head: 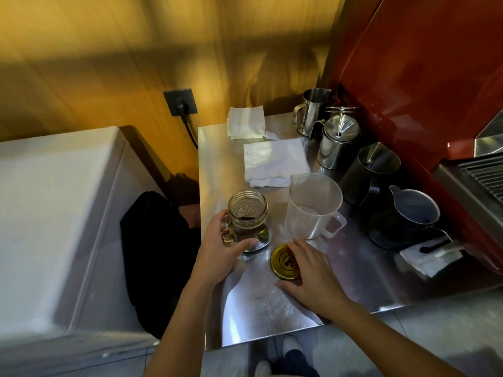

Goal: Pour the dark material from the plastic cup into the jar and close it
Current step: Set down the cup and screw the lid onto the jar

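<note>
Two hands are at work on the brushed steel table (pixel 353 289), and the risks sit with each in turn. At about nine o'clock from the table's middle, the left hand (pixel 217 248) wraps its fingers (pixel 246 244) around the lower wall of the clear ribbed glass jar (pixel 247 219), which stands upright and open-mouthed with a shallow layer of dark material at its bottom. The jar sits close to the table's left edge; a sideways nudge while the cap is being turned could slide it off, or tip it and spill the dark contents.

At four o'clock from the jar, the round gold metal lid (pixel 283 261) lies flat on the table. The right hand (pixel 307 276) rests over its right side, fingers spread and curled at the rim, not yet closed on it as far as I can judge. A flat lid on slick steel is hard to lift; fingertips may skate it away rather than raise it, and set on crooked it could cross-thread.

At one o'clock from the lid stands the clear plastic measuring cup (pixel 313 206) with a handle, apparently empty. A rising right wrist could clip it and knock it into the steel pitchers behind.
</note>
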The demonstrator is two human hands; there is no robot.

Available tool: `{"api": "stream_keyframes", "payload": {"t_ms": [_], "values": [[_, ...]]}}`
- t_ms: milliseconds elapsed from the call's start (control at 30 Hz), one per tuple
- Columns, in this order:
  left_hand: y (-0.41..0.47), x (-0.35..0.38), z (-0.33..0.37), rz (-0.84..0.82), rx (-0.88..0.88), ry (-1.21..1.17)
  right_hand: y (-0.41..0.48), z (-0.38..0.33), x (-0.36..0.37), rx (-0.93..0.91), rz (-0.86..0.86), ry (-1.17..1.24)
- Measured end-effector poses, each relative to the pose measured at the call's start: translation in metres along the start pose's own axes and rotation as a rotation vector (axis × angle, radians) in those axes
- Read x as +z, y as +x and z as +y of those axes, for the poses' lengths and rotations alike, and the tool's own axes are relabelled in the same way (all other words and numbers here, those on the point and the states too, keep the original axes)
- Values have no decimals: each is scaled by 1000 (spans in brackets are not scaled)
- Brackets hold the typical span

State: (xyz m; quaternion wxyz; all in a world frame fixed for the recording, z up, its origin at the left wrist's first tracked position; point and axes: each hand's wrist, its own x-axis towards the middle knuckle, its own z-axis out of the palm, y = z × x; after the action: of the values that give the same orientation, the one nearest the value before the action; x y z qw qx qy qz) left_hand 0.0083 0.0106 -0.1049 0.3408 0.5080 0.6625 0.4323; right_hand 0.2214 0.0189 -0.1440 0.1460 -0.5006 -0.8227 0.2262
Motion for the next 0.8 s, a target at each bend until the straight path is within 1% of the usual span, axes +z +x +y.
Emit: {"api": "stream_keyframes", "payload": {"t_ms": [167,233,300,367,433,467,533,600,800], "values": [[1,-1,-1,-8,9,-19,5,-2,-7,-47,-12,8],[1,-1,-2,-9,4,-26,6,-7,-20,-65,-7,113],[1,-2,-3,-17,-1,-48,6,-17,-37,-101,61,234],[2,-2,-4,-23,3,-84,10,-32,-55,-140,179,318],[1,-3,-3,-28,15,-104,19,-47,-70,-199,268,352],[1,-2,-2,-30,20,-107,26,-55,-76,-228,283,352],[0,-2,0,-25,22,-119,41,-69,-85,-278,280,315],[0,-2,0,-12,22,-132,55,-79,-88,-309,258,222],[1,-2,-2,-36,25,-146,83,-87,-84,-319,72,71]]}}
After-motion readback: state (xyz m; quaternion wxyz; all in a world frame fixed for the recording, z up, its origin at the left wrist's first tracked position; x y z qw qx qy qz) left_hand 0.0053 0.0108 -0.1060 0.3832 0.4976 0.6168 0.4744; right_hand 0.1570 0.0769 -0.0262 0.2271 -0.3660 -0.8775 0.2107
